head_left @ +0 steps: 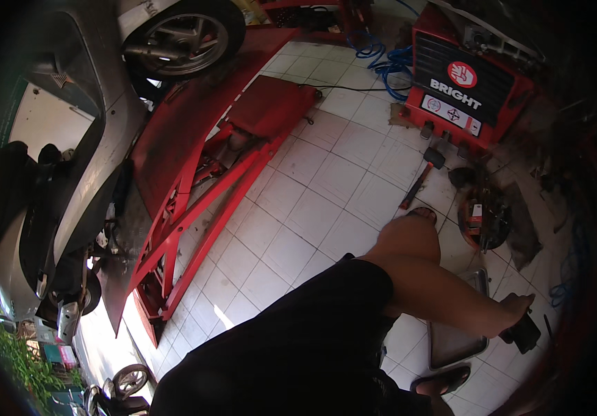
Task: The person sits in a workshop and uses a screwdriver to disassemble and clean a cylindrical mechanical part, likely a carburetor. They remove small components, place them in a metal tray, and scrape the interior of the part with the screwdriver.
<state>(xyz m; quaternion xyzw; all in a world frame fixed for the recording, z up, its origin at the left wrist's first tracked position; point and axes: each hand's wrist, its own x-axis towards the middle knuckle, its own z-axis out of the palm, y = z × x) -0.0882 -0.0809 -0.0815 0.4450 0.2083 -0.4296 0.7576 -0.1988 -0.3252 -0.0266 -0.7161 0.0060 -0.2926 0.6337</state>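
My right hand (517,308) is at the right, its fingers closed round a dark tool (524,334) whose exact kind I cannot make out. My bare forearm crosses a metal tray (440,347) on the tiles. My left hand is out of view. My black-clothed body fills the lower middle, with a bare leg (402,239) and sandalled feet (440,381) showing. A black-headed mallet (416,184) lies near my upper foot, and a round container of tools and parts (486,222) sits to its right.
A silver scooter (83,194) stands at the left by a red scissor lift (257,111) on white tiles (319,194). A red and black machine (465,76) with blue hose (388,66) stands at the back right. Other two-wheelers (122,385) show at the lower left.
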